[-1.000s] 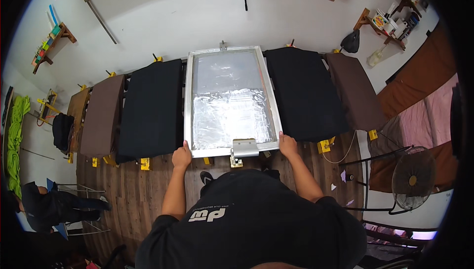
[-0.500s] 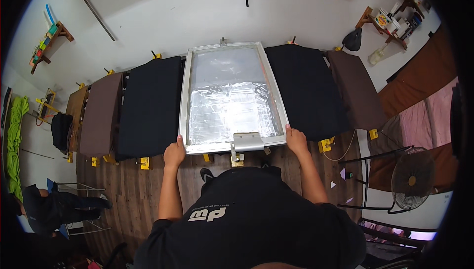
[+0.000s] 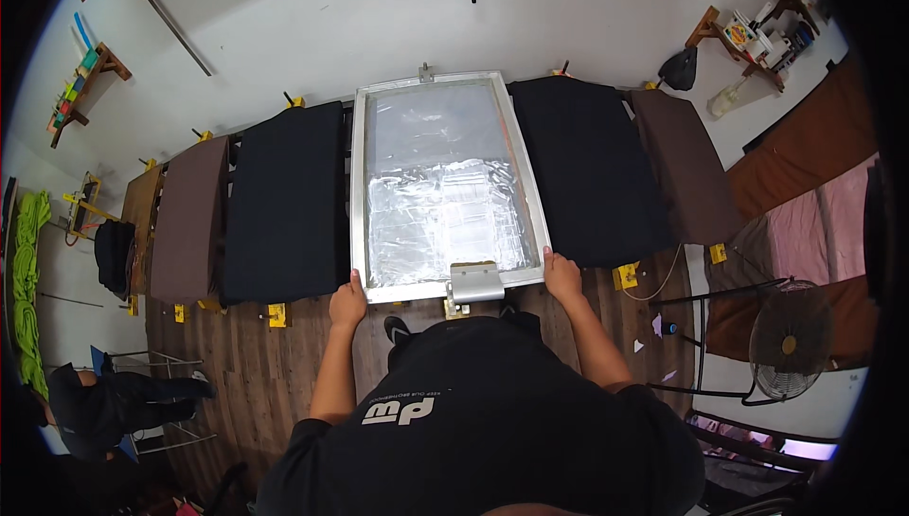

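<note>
hands (image 3: 347, 304) (image 3: 564, 278) grip frame (image 3: 359, 185); white tub (image 3: 739, 31), contents unclear

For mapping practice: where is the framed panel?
In the head view, the panel is central, between two black cloths, held by the left hand and right hand.

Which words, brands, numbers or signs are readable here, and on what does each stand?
Black short-sleeved shirt: white lettering, large and small; I do not copy its words.
Yellow-labelled white tub, upper right: too small to read.
Silver metal-framed screen: none that I see.
</note>
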Tool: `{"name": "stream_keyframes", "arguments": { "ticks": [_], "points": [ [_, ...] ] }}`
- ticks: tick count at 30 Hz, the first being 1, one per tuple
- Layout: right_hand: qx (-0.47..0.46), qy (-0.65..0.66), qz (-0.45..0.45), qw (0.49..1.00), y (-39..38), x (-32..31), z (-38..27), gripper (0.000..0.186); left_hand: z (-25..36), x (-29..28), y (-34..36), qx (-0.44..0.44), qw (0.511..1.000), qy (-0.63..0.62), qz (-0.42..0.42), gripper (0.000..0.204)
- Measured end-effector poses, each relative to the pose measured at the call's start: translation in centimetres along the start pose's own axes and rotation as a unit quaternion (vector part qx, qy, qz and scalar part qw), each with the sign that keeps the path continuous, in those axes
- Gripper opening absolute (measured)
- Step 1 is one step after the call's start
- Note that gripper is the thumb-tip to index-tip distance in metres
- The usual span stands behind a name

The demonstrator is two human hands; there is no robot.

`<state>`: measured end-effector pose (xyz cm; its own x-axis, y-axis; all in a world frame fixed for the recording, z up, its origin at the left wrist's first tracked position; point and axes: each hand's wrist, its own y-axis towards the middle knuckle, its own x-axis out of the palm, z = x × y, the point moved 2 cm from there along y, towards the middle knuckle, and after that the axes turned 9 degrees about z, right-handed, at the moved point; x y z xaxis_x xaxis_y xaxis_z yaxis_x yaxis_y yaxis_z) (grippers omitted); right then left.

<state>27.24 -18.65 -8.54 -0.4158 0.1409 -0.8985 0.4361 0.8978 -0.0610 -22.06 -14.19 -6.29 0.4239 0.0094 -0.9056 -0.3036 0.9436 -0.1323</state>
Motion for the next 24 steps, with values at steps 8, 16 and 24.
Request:
{"name": "stream_keyframes", "arguments": {
  "ticks": [8,16,24],
  "points": [
    [-0.002,-0.005,-0.009,1.000,0.0,0.5,-0.3,0.064,-0.3,0.4,0.4,-0.002,1.000,0.005,-0.002,0.082],
    [0.066,-0.022,-0.035,0.997,0.2,0.5,-0.9,0.066,-1.0,2.7,1.0,-0.041,0.998,0.041,-0.017,0.063],
    [-0.309,0.093,-0.121,0.939,-3.1,-9.4,-9.7,0.054,10.5,-5.0,-2.1,0.215,0.970,0.079,0.085,0.047]
  ]
}}
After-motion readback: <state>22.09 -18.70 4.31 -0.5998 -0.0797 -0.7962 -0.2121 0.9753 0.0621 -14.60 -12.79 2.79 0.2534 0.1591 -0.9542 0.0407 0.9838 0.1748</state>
